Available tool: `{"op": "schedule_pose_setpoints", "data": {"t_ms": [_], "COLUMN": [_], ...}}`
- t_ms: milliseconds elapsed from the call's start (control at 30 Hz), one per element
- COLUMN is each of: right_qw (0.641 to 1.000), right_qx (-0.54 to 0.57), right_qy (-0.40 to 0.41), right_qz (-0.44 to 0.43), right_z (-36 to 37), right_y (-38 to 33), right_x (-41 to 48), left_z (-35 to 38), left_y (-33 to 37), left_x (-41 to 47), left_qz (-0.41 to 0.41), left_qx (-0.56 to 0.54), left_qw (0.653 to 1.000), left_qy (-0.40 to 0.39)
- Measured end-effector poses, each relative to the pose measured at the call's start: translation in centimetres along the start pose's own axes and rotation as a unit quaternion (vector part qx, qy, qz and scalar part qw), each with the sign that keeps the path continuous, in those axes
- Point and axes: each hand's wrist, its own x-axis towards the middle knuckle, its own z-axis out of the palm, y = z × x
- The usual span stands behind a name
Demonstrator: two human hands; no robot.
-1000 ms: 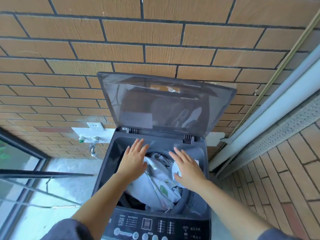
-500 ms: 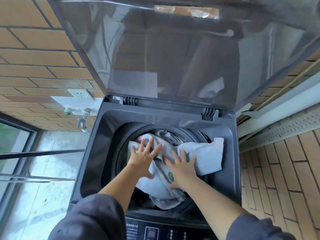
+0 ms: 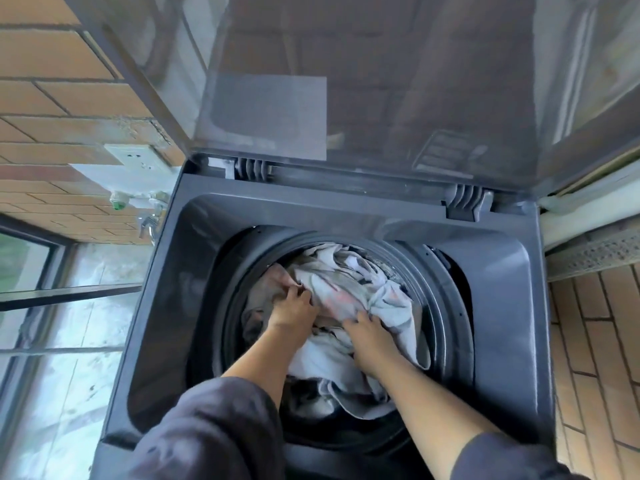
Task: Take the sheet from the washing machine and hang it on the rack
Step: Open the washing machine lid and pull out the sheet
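A dark grey top-loading washing machine (image 3: 498, 306) fills the view, its tinted lid (image 3: 346, 81) standing upright behind the drum. A crumpled white and pale grey sheet (image 3: 349, 282) lies bunched inside the round drum opening. My left hand (image 3: 294, 310) is down in the drum, fingers curled into the sheet's left folds. My right hand (image 3: 370, 337) grips the cloth just right of it. Both forearms reach in from the bottom edge. The fingertips are partly buried in fabric. No rack is in view.
A brick wall (image 3: 52, 98) with a white socket (image 3: 133, 155) and a tap (image 3: 149, 220) stands left of the machine. Below it are a glass railing and pale floor (image 3: 69, 341). Brick paving (image 3: 595, 358) and a white door frame (image 3: 588, 202) lie to the right.
The camera has leaned closer over the drum. Both hands went from flat and spread on the sheet to deeper inside, fingers closed into the cloth. The corner on the right rim has dropped in.
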Motion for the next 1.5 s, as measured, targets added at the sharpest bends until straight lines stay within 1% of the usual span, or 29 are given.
{"op": "schedule_pose_setpoints", "data": {"t_ms": [67, 167, 233, 300, 367, 400, 433, 500, 533, 567, 633, 733, 800, 833, 933, 1033, 1067, 1100, 1133, 1167, 1200, 1233, 1267, 1300, 1367, 1400, 1433, 1500], "right_qw": [1.0, 0.999, 0.996, 0.992, 0.986, 0.984, 0.981, 0.976, 0.974, 0.972, 0.964, 0.932, 0.92, 0.924, 0.945, 0.953, 0.952, 0.939, 0.915, 0.885, 0.861, 0.842, 0.824, 0.809, 0.805, 0.804, 0.798, 0.786], "right_qx": [0.006, 0.033, 0.06, 0.08, 0.091, 0.083, 0.071, 0.07, 0.072, 0.069, 0.073, 0.128, 0.154, 0.156, 0.152, 0.176, 0.211, 0.272, 0.339, 0.391, 0.414, 0.424, 0.437, 0.452, 0.458, 0.46, 0.467, 0.47], "right_qy": [0.01, 0.024, 0.039, 0.064, 0.091, 0.102, 0.11, 0.124, 0.132, 0.14, 0.168, 0.245, 0.269, 0.258, 0.21, 0.154, 0.134, 0.128, 0.147, 0.186, 0.231, 0.265, 0.28, 0.29, 0.302, 0.314, 0.328, 0.357], "right_qz": [-0.006, -0.025, -0.045, -0.071, -0.106, -0.124, -0.14, -0.162, -0.17, -0.175, -0.194, -0.233, -0.238, -0.233, -0.201, -0.194, -0.18, -0.166, -0.163, -0.168, -0.183, -0.201, -0.225, -0.24, -0.227, -0.208, -0.193, -0.184], "right_z": [-0.4, -2.8, -5.4, -8.5, -11.7, -13.6, -15.1, -18.2, -19.9, -21.3, -24.3, -27.9, -29.5, -29.9, -30.5, -29.1, -28.4, -28.0, -28.0, -28.2, -28.8, -29.5, -30.2, -30.7, -31.7, -32.4, -33.3, -35.7], "right_y": [-0.4, -1.5, -2.3, -3.2, -4.3, -5.0, -5.6, -6.7, -7.1, -7.5, -8.1, -8.2, -7.6, -7.1, -6.2, -6.6, -7.1, -7.7, -8.3, -9.0, -9.7, -10.3, -10.9, -11.2, -11.5, -11.5, -11.4, -11.6], "right_x": [-0.8, -2.9, -4.9, -7.5, -9.8, -11.1, -12.0, -13.7, -14.7, -15.4, -17.3, -21.0, -23.5, -24.3, -26.0, -25.7, -25.6, -25.4, -25.4, -25.4, -25.7, -26.3, -27.0, -27.6, -28.2, -28.2, -28.6, -29.4], "left_z": [0.0, -1.2, -2.4, -4.0, -5.7, -7.0, -8.3, -11.3, -13.0, -14.4, -16.9, -19.7, -21.8, -23.0, -27.7, -33.3, -35.1, -36.8, -38.3, -39.3, -40.2, -40.7, -40.9, -40.8, -39.7, -38.9, -37.8, -35.9], "left_y": [-0.4, -1.3, -2.0, -2.9, -3.9, -4.4, -4.7, -5.1, -5.2, -5.2, -5.4, -6.2, -7.0, -7.4, -7.8, -7.9, -7.8, -7.7, -7.5, -7.5, -7.6, -8.0, -8.6, -9.4, -11.2, -11.9, -12.6, -13.3], "left_x": [-1.0, -4.0, -6.4, -8.9, -10.9, -12.2, -13.0, -15.0, -16.2, -17.4, -19.5, -22.8, -25.0, -26.1, -29.8, -33.5, -34.8, -36.0, -37.1, -37.8, -38.3, -38.5, -38.5, -38.4, -38.0, -37.8, -37.5, -37.0], "left_qz": [0.01, 0.007, 0.011, 0.013, 0.041, 0.064, 0.085, 0.116, 0.119, 0.111, 0.097, 0.098, 0.101, 0.108, 0.162, 0.203, 0.215, 0.229, 0.24, 0.244, 0.236, 0.213, 0.176, 0.139, 0.087, 0.076, 0.071, 0.085], "left_qx": [-0.04, -0.162, -0.222, -0.263, -0.281, -0.28, -0.284, -0.321, -0.351, -0.383, -0.451, -0.535, -0.562, -0.566, -0.581, -0.599, -0.605, -0.611, -0.614, -0.617, -0.62, -0.623, -0.621, -0.612, -0.588, -0.571, -0.552, -0.52], "left_qw": [0.999, 0.987, 0.973, 0.954, 0.937, 0.934, 0.932, 0.923, 0.912, 0.897, 0.853, 0.781, 0.741, 0.728, 0.688, 0.644, 0.628, 0.613, 0.603, 0.599, 0.595, 0.591, 0.59, 0.592, 0.602, 0.615, 0.637, 0.694], "left_qy": [-0.017, 0.0, 0.055, 0.14, 0.202, 0.214, 0.211, 0.18, 0.177, 0.19, 0.244, 0.307, 0.355, 0.371, 0.403, 0.43, 0.44, 0.446, 0.449, 0.449, 0.454, 0.466, 0.485, 0.506, 0.533, 0.539, 0.533, 0.49]}}
